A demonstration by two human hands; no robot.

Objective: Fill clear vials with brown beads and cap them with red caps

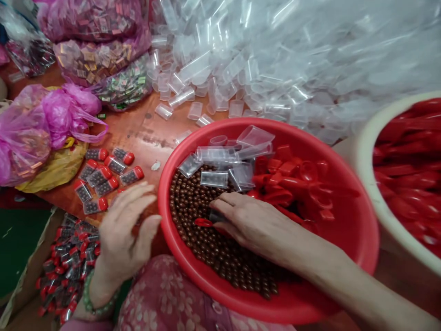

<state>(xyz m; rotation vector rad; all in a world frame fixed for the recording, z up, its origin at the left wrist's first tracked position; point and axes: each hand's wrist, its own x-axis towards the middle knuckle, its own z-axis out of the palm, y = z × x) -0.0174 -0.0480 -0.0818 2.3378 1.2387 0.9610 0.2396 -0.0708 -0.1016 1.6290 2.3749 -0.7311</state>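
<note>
My right hand [253, 223] reaches into a red basin [367, 239], its fingers closed round a small clear plastic tube [216, 215], mostly hidden by the hand. A small red piece [203, 222] shows beside the fingertips; whether it is also held is unclear. Dark brown beads [193, 202] lie under this hand. Empty clear tubes [220, 154] and red plastic caps [292, 177] share the basin. To the basin's left hovers my left hand [126, 234], open and slightly blurred, with nothing visible in it. Several filled, red-capped tubes [99, 176] lie just beyond its fingers.
Many clear tubes [241, 69] are heaped behind the basin. At right stands a cream tub [367, 151] of red parts. Pink bags [99, 18] of small pieces sit at left. Below them, a carton [25, 276] contains many capped tubes [70, 262].
</note>
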